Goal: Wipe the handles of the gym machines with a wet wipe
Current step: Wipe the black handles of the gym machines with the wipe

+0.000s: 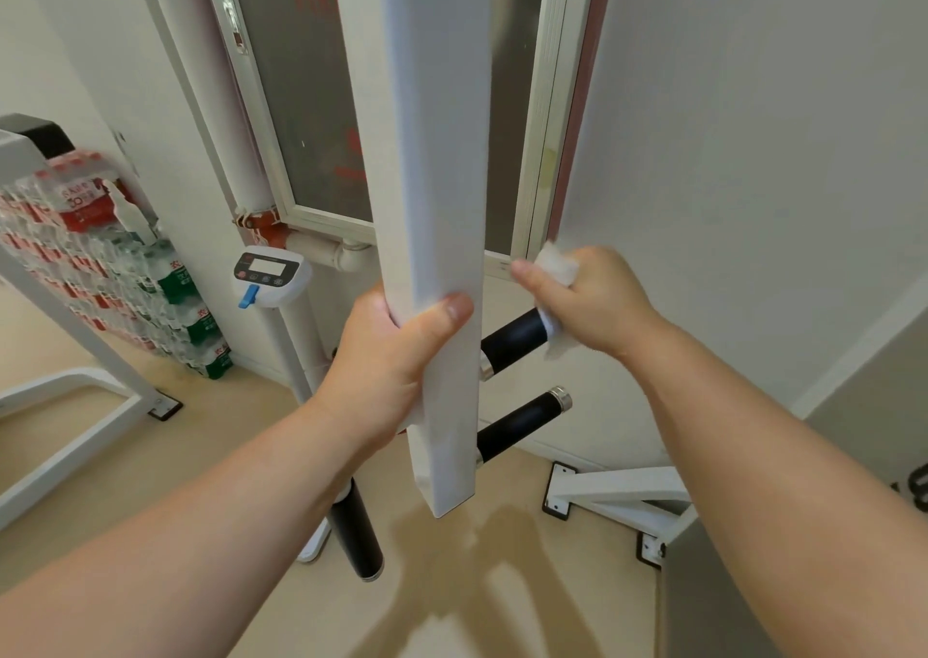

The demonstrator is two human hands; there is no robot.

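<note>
Black foam handle (512, 338), right of frame centre, was gripped through a white crumpled wet wipe (556, 266) by the right hand (592, 301); the left hand (396, 356) clasped the white square steel post (437, 205).

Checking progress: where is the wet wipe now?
Head view, right of centre: the right hand grips the wet wipe on the upper black handle, beside the white post.
</note>
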